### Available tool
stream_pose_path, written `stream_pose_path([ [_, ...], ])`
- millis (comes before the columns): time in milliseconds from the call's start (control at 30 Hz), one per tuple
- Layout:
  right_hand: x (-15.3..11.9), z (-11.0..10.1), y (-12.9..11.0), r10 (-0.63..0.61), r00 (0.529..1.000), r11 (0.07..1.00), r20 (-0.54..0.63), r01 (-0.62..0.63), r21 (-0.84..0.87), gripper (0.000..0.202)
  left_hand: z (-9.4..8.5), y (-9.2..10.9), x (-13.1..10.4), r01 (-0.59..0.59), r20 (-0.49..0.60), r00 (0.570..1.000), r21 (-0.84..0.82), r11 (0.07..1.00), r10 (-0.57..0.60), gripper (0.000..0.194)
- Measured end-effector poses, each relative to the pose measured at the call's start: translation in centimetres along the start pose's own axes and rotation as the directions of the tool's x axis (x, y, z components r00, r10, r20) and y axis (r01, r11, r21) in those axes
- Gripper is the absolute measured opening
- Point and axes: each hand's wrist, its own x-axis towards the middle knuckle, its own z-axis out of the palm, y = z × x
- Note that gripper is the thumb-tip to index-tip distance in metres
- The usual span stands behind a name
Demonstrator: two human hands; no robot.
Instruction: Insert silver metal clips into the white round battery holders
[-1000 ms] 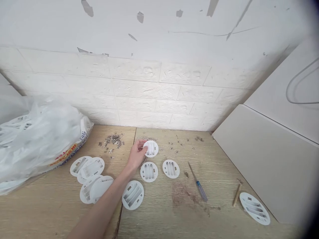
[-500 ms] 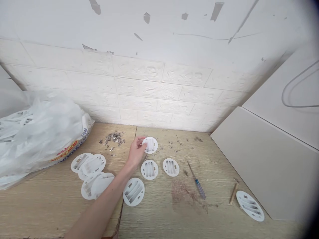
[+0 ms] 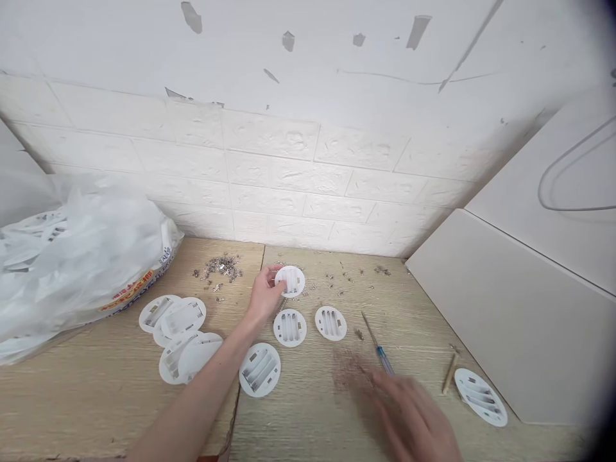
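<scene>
My left hand (image 3: 264, 292) is closed on the edge of a round white battery holder (image 3: 294, 280), with the thumb on its front face. Just below it lie three similar battery holders: one (image 3: 289, 328) nearest the hand, another (image 3: 331, 323) to the right, and a third (image 3: 260, 370) beside my forearm. My right hand (image 3: 414, 417) is blurred over the front of the table, its thumb and fingers apart and nothing seen in them. Right by its fingertips lies a screwdriver (image 3: 380, 350) with a blue and clear handle, whose end is partly covered by the hand.
At left, several white holders (image 3: 180, 317) overlap near a large plastic bag (image 3: 96, 250). Small metal contacts (image 3: 224, 266) form a pile at the back, with more scattered rightward. Another holder (image 3: 481, 396) and a wooden stick (image 3: 450, 372) lie beside the right-hand panel (image 3: 520, 321).
My right hand has come into view from the bottom, beside the screwdriver. My left hand keeps the battery holder in about the same place. The camera view has shifted slightly.
</scene>
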Motion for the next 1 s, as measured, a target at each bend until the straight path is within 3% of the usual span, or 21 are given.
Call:
stream_pose_path([
  [100, 2.2, 1.1, 2.4, 0.321, 0.947, 0.930, -0.007, -0.316, -0.186, 0.038, 0.0, 0.0, 0.0, 0.004, -0.004, 1.000, 0.000, 1.000, -0.004, 0.033],
  [200, 3.1, 2.1, 3.5, 0.430, 0.903, 0.867, -0.012, -0.417, -0.273, 0.046, 0.2, -0.1, 0.0, 0.003, -0.002, 1.000, -0.001, 1.000, -0.003, 0.034],
  [400, 3.8, 3.6, 3.7, 0.474, 0.879, 0.827, -0.059, -0.467, -0.313, 0.045, 0.4, -0.3, 0.0, -0.035, 0.042, 0.998, -0.025, 0.999, 0.037, 0.036],
  [667, 4.0, 4.3, 3.6, 0.509, 0.854, 0.848, -0.105, -0.519, -0.105, 0.036, 0.5, -0.7, 0.2, -0.044, 0.080, 0.996, -0.036, 0.998, 0.046, 0.030],
  [1000, 3.7, 3.7, 3.5, 0.651, 0.737, 0.752, -0.179, -0.658, 0.027, 0.039, 0.7, -0.2, -0.3, -0.036, 0.083, 0.996, 0.017, 0.999, 0.034, 0.025],
])
